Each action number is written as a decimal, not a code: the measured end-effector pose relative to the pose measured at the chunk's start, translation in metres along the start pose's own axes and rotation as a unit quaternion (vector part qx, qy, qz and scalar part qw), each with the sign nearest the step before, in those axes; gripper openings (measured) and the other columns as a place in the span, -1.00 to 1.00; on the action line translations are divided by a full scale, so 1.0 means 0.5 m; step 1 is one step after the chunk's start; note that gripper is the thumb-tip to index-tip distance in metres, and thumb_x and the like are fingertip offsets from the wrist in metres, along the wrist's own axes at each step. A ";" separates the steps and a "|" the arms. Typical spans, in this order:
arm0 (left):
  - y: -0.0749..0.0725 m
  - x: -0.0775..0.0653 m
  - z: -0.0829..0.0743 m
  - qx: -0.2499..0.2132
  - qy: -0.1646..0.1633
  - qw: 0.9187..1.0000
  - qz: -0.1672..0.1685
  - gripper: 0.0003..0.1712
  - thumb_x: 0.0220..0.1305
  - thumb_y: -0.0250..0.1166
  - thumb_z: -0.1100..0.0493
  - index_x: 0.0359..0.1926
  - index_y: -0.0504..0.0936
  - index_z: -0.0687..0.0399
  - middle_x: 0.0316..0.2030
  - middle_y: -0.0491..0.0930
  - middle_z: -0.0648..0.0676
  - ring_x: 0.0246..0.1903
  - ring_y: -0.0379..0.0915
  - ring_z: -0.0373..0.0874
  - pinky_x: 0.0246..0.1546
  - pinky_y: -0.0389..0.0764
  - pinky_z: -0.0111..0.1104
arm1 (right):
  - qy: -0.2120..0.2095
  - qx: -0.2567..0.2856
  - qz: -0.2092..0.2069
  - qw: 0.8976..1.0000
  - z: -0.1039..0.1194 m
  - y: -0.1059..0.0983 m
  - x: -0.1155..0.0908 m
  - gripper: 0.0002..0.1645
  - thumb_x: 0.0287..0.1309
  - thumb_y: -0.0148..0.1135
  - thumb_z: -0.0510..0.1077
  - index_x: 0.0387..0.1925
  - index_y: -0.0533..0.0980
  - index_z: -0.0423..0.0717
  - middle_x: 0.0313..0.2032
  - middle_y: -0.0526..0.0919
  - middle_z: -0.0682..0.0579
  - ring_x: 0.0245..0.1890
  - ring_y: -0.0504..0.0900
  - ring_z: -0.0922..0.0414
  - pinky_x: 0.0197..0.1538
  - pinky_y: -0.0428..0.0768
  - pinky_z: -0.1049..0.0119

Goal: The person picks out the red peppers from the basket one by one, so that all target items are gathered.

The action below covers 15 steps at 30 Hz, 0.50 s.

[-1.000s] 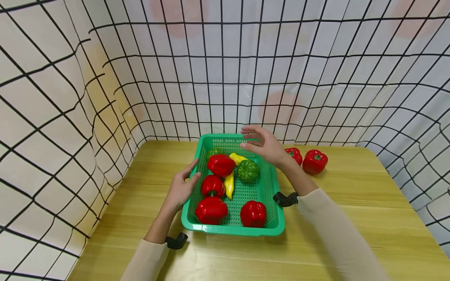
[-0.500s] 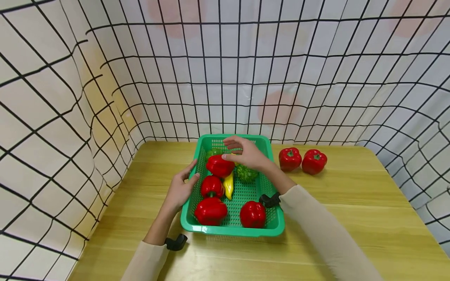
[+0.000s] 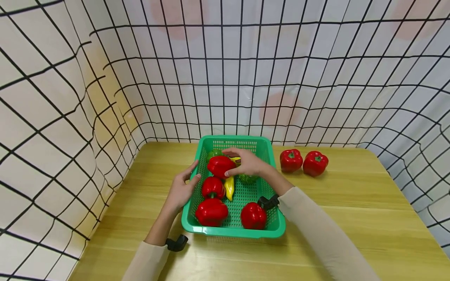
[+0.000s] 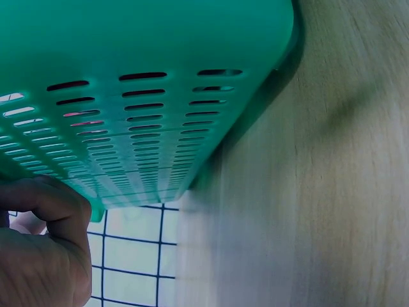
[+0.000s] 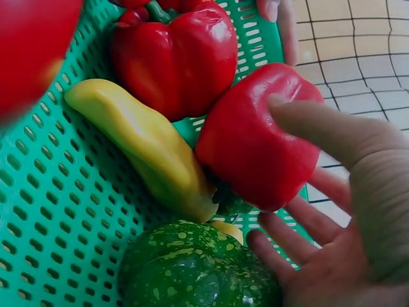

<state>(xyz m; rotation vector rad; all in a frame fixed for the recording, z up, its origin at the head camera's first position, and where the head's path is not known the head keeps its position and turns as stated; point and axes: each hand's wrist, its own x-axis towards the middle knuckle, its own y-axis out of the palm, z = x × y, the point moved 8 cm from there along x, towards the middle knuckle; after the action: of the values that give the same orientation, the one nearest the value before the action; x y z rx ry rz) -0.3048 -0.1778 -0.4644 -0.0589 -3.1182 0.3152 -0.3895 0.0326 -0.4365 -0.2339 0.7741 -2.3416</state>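
Observation:
My left hand [image 3: 181,189] holds the left rim of a green plastic basket [image 3: 242,233], thumb at the rim and fingers along the outer wall. Inside, my right hand [image 3: 249,162] has thumb and fingers around a red bell pepper [image 5: 259,137]; the thumb lies on its near side and the fingers reach past its far side. Beside it are a yellow pepper [image 5: 140,144] and a speckled green pumpkin [image 5: 198,268], partly hidden by the hand in the head view. Two red bell peppers [image 3: 213,187] [image 3: 212,212] lie along the left wall, another red pepper [image 3: 253,216] at the near right.
Two more red bell peppers [image 3: 291,160] [image 3: 315,163] stand on the wooden table [image 3: 351,203], right of the basket. A green vegetable [image 3: 213,153] sits in the far left corner. Black wire mesh [image 3: 232,84] over white cloth encloses the table's back and sides.
My right hand has moved left and down from above the basket's far right side to the red bell pepper, closing around it. My left hand has stayed at the rim.

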 end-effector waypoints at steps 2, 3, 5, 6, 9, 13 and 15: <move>0.001 -0.004 -0.005 0.000 -0.004 1.000 0.000 -0.36 0.53 0.21 0.13 0.55 0.32 -0.21 0.25 0.54 0.38 -0.13 0.70 0.19 -0.28 0.82 -0.13 | 0.005 -0.006 0.008 1.000 -0.004 0.005 -0.001 -0.02 0.09 0.56 -0.07 0.51 0.32 -0.02 0.46 0.40 -0.03 0.43 0.40 -0.09 0.41 0.51 -0.05; 0.001 -0.008 -0.012 0.001 -0.003 1.000 0.001 -0.36 0.53 0.20 0.14 0.55 0.32 -0.19 0.25 0.54 0.40 -0.13 0.70 0.19 -0.27 0.82 -0.14 | 0.009 -0.011 0.010 1.000 -0.006 0.007 -0.002 -0.03 0.09 0.55 -0.08 0.51 0.32 -0.02 0.45 0.41 -0.04 0.42 0.42 -0.09 0.40 0.53 -0.05; 0.003 -0.017 -0.030 0.001 -0.005 1.000 0.004 -0.35 0.53 0.19 0.18 0.56 0.31 -0.11 0.26 0.52 0.43 -0.12 0.69 0.22 -0.26 0.82 -0.13 | 0.017 -0.021 0.010 1.000 -0.008 0.008 -0.003 -0.05 0.10 0.55 -0.11 0.50 0.34 -0.03 0.43 0.44 -0.06 0.38 0.45 -0.11 0.37 0.56 -0.04; 0.004 -0.020 -0.037 0.001 -0.005 1.000 0.006 -0.35 0.54 0.17 0.21 0.57 0.29 -0.07 0.26 0.50 0.46 -0.12 0.70 0.22 -0.26 0.82 -0.13 | 0.022 -0.028 0.009 0.999 -0.009 0.008 -0.003 -0.06 0.10 0.55 -0.10 0.49 0.34 -0.04 0.41 0.46 -0.06 0.36 0.47 -0.11 0.35 0.57 -0.03; 0.006 -0.029 -0.057 0.001 -0.008 1.000 0.010 -0.35 0.53 0.16 0.23 0.57 0.28 0.00 0.26 0.49 0.49 -0.11 0.69 0.25 -0.25 0.82 -0.11 | 0.035 -0.044 0.002 0.998 -0.012 0.005 -0.004 -0.08 0.11 0.56 -0.05 0.46 0.37 -0.05 0.34 0.51 -0.07 0.30 0.51 -0.09 0.31 0.60 -0.01; 0.005 -0.019 -0.038 0.001 -0.019 1.000 0.008 -0.35 0.53 0.17 0.22 0.57 0.29 -0.07 0.27 0.50 0.45 -0.09 0.68 0.28 -0.24 0.81 -0.10 | 0.041 -0.037 -0.010 0.998 -0.013 0.000 -0.005 -0.09 0.05 0.61 0.02 0.40 0.42 -0.02 0.26 0.54 -0.05 0.23 0.52 -0.06 0.23 0.64 0.02; 0.005 -0.011 -0.022 0.002 -0.018 1.000 0.006 -0.35 0.54 0.17 0.19 0.57 0.29 -0.12 0.27 0.51 0.43 -0.10 0.69 0.25 -0.26 0.82 -0.11 | 0.039 -0.025 -0.014 0.999 -0.012 -0.001 -0.005 -0.11 0.02 0.62 0.02 0.37 0.43 0.00 0.25 0.54 -0.05 0.24 0.52 -0.06 0.21 0.66 0.03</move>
<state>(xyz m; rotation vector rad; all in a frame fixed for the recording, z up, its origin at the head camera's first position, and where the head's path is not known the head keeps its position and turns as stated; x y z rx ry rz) -0.2990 -0.1735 -0.4543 -0.0714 -3.1535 0.3272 -0.3899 0.0373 -0.4408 -0.1754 0.8736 -2.3709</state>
